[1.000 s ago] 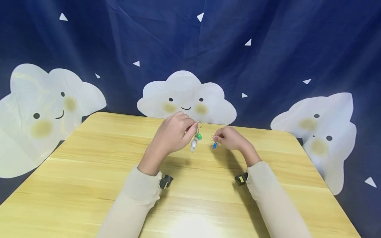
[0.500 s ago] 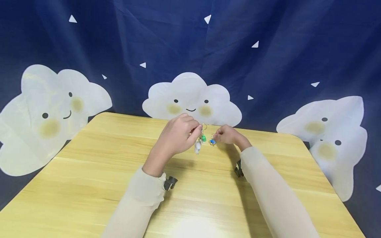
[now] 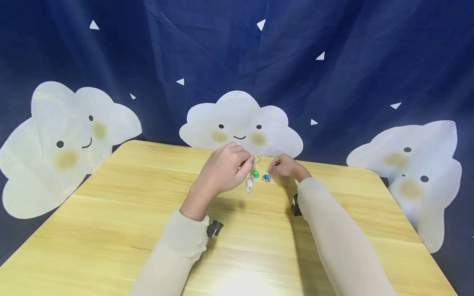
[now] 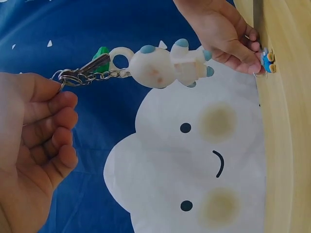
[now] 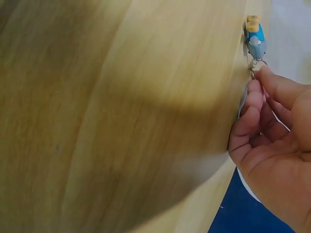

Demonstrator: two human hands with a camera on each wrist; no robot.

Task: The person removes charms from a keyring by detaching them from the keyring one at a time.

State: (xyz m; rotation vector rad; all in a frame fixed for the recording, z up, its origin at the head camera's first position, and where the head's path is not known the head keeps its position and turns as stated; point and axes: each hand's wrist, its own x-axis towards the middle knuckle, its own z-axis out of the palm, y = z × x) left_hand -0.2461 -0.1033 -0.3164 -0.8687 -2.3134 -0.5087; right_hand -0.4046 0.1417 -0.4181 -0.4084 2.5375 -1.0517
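Note:
My left hand (image 3: 226, 168) pinches the metal ring of a keychain (image 4: 68, 77) between thumb and forefinger, above the table. From it hang a white figure (image 4: 163, 68) with pale blue ears and feet, a chain and a green charm (image 3: 256, 174), mostly hidden behind the clasp in the left wrist view. To the right, my right hand (image 3: 286, 166) pinches the small ring of a blue figure charm (image 5: 255, 36) with yellow-orange parts. In the head view the blue charm hangs just right of the green one, apart from it.
Below the hands is a wood-grain table (image 3: 129, 230), with its far edge just beyond them. A dark blue curtain (image 3: 207, 41) printed with white clouds and triangles hangs behind it. Each sleeve carries a black wrist camera (image 3: 214, 228).
My right hand has moved slightly farther away and toward the left hand. Its blue charm has turned and looks wider. The left hand still pinches its keychain; the head view has shifted a little.

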